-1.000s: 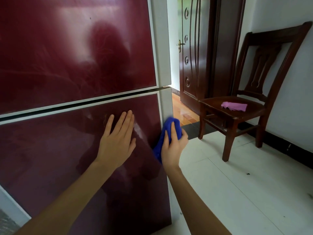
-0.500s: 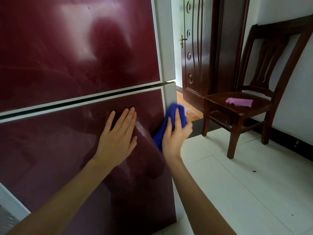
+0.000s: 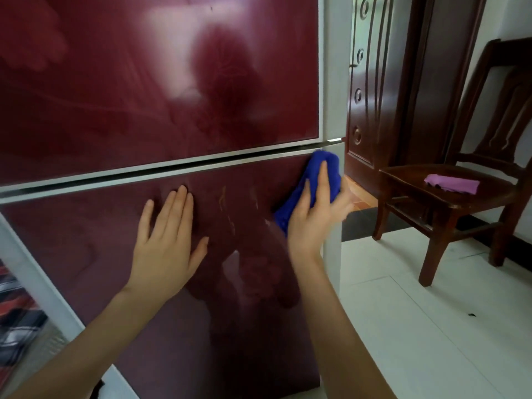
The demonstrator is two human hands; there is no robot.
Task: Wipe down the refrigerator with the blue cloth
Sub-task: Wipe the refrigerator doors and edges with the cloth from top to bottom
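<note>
1. The right hand (image 3: 312, 223) presses a bunched blue cloth (image 3: 315, 182) against the lower door (image 3: 236, 283) of the dark red refrigerator (image 3: 161, 90); its fingers lie spread over the cloth, pinning it flat rather than pinching it.
2. The cloth sits at the lower door's top right corner. Its upper end nearly touches the seam (image 3: 172, 172) between the two doors, directly above the fingertips.
3. Just right of the grip runs the refrigerator's pale side edge (image 3: 332, 254); the thumb side of the hand reaches out past it and looks blurred.
4. Left of the grip, the left hand (image 3: 165, 240) lies flat and open on the same door, fingers pointing up toward the seam, holding nothing. A strip of bare door with faint streaks separates the two hands.
5. Below the grip, the door surface is clear apart from the right forearm crossing it.
6. Above the seam, the upper door is unobstructed glossy panel.
7. Well to the right of the grip, across open white floor (image 3: 417, 326), stands a wooden chair (image 3: 449, 197) with a pink cloth (image 3: 452, 184) on its seat; a dark wooden door (image 3: 374, 96) stands behind.
</note>
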